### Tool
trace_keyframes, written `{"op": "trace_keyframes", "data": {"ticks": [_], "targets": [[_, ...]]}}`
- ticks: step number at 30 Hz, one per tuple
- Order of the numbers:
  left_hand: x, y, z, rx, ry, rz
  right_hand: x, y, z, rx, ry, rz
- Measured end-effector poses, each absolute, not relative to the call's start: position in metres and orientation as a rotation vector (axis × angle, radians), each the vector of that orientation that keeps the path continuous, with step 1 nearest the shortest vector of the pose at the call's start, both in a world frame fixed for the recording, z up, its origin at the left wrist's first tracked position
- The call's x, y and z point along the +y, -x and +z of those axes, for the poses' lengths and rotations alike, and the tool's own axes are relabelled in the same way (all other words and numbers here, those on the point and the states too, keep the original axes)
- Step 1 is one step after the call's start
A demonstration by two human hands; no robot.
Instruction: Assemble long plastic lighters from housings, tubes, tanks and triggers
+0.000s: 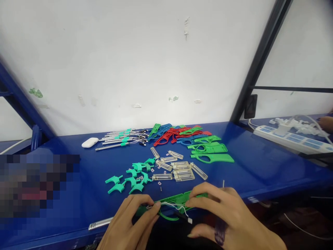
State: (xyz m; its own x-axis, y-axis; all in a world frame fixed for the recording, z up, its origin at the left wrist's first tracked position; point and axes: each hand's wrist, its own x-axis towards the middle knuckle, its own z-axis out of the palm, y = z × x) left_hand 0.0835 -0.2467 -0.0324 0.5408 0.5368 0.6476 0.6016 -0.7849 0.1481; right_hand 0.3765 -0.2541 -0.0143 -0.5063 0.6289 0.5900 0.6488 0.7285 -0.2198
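Left hand [131,217] grips a green shell [179,199], the right hand [223,208] touches it, hold unclear, and loose white wires [179,208] arching over it might get pinched if pressed unseated.

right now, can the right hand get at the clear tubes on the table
Probably yes: the clear tubes lie just beyond the right hand, with bare blue table between. It would likely have to leave the green shell first, and the purple item by its palm may hamper it.
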Motion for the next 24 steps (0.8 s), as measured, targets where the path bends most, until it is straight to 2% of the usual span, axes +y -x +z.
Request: {"op": "trace_keyframes", "data": {"ticks": [8, 14, 24], "targets": [[-0.246, -0.084, -0.037, -0.998, 2.700, -1.109, -0.251, -0.368, -0.012, -2.157, 0.753, -0.224], [-0.247, -0.082, -0.038, -1.020, 2.701, -1.111, -0.250, -0.369, -0.016, -2.175, 0.869, -0.150], [-0.249, -0.082, -0.038, -1.051, 2.733, -1.091, -0.243, -0.375, -0.019, -2.199, 0.774, -0.037]]}}
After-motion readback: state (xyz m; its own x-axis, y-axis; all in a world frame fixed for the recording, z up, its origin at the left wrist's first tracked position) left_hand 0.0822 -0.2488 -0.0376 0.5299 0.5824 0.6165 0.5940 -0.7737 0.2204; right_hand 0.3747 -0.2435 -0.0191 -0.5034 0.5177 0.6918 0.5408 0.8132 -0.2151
